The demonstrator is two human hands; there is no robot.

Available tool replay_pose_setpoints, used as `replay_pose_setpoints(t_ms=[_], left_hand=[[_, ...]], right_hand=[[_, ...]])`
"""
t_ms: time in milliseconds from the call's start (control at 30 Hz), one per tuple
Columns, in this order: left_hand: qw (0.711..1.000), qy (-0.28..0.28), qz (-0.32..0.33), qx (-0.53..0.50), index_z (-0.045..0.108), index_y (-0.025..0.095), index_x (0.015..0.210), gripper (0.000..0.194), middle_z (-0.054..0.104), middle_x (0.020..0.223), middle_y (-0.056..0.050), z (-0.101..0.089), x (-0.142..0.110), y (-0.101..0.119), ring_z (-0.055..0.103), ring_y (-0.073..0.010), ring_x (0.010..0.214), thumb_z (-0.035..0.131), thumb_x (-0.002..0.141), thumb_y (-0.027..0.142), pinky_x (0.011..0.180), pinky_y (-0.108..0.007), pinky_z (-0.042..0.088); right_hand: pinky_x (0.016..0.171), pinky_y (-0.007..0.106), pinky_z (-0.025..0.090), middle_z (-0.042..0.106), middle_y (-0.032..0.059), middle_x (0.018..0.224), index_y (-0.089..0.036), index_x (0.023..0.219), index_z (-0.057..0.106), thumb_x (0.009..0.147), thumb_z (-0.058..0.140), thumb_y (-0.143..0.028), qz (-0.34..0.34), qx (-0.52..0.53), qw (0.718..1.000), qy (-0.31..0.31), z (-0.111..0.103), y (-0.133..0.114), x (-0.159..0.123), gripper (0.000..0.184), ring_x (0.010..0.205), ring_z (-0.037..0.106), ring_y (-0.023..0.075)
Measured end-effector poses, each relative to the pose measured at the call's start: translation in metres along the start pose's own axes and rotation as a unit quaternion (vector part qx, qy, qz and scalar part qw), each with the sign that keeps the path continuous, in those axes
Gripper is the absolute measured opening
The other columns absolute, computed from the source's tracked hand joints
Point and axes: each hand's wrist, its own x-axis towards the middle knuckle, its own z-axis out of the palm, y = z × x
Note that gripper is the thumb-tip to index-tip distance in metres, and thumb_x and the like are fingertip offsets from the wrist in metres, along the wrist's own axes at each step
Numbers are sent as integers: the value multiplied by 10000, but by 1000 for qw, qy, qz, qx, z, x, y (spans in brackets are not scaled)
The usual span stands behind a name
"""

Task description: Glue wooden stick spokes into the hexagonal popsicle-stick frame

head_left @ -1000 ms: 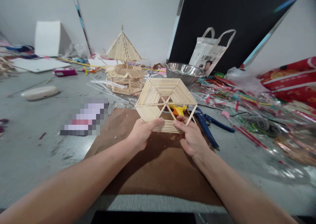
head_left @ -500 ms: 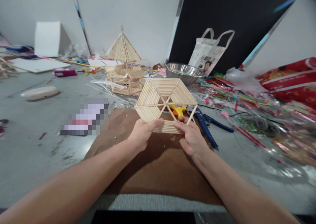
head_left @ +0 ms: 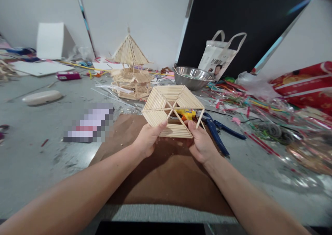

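Both hands hold up a hexagonal roof frame made of thin wooden sticks (head_left: 158, 103), above a brown sheet (head_left: 166, 179). Its spokes meet at the middle, and rows of sticks fill most of its sections; the one at the lower right is bare. My left hand (head_left: 149, 138) pinches the lower left edge, thumb on top. With its thumb against a spoke, my right hand (head_left: 199, 140) grips the lower right corner. The fingers beneath are partly hidden. Behind the frame show a yellow glue gun (head_left: 188, 115), partly covered, and blue-handled pliers (head_left: 216, 133).
A stick-built pavilion model (head_left: 131, 55) stands at the back beside a metal bowl (head_left: 193, 76). On the left lie a pixelated phone-like object (head_left: 89, 122) and a white oval case (head_left: 42, 97). Plastic scraps (head_left: 259, 110) litter the right side, near a white tote bag (head_left: 216, 57).
The hexagonal frame has tilted slightly flatter and shifted a little left. My right thumb has moved to the right along its near edge.
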Motion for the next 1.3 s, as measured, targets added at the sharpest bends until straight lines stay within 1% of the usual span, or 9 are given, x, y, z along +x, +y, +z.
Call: replay_pose_setpoints(t_ms=[333,633,700,800,867,933,1067,1200,1300], left_hand=[[998,24,-56,23,578,116,862,494,631,712,-82,-6,5,-1,579,-148,558,419,696,553,446,-231,446],[988,103,-17,-111,557,141,918,381,623,771,-66,-7,13,17,583,-163,646,435,722,444,588,-281,467],[985,147,-9,-90,561,129,846,343,607,732,-60,-15,19,24,567,-152,614,450,709,423,577,-276,455],[950,307,59,1,527,150,785,274,554,703,-18,-33,31,40,514,-111,545,481,676,397,521,-246,425],[929,330,129,108,520,162,792,259,535,764,-11,-43,36,51,496,-103,577,497,654,379,523,-236,411],[893,319,203,245,528,165,813,244,526,790,-18,-47,35,60,498,-119,663,494,657,350,592,-247,410],[735,226,361,527,569,161,782,197,541,878,-45,-32,18,64,480,-136,785,471,688,304,708,-253,369],[725,-85,131,671,618,150,671,309,566,583,-11,-12,1,55,468,-100,545,408,720,372,522,-207,334],[699,-156,35,697,636,139,675,346,536,520,5,-8,-2,51,429,-80,485,413,700,403,464,-190,289]], right_hand=[[593,280,464,588,-39,655,-186,735,549,620,632,-327,4,5,1000,-1,-2,2,0,200,604,561,114],[539,282,484,576,-28,688,-204,805,542,665,594,-336,28,-37,998,-41,-3,5,-1,198,593,549,114],[518,275,486,576,-18,705,-198,812,541,660,598,-337,35,-45,998,-38,-2,6,-2,214,603,546,117],[480,267,486,569,-10,698,-188,812,536,651,605,-339,59,-56,995,-54,0,7,-5,231,602,541,120],[467,275,488,566,-6,706,-188,824,528,648,607,-341,76,-63,992,-75,1,9,-6,247,612,542,127],[462,284,487,561,-4,714,-190,837,519,649,606,-344,84,-70,990,-89,1,11,-6,258,614,542,133],[466,276,464,531,-15,688,-193,835,507,664,581,-378,83,-103,988,-82,1,15,-6,263,583,514,117],[512,233,401,510,-26,671,-189,833,500,684,550,-408,44,-176,980,-81,-1,18,-5,270,574,471,88],[532,221,354,495,-25,666,-181,831,495,705,518,-424,8,-231,968,-95,-2,21,-3,275,585,452,83]])
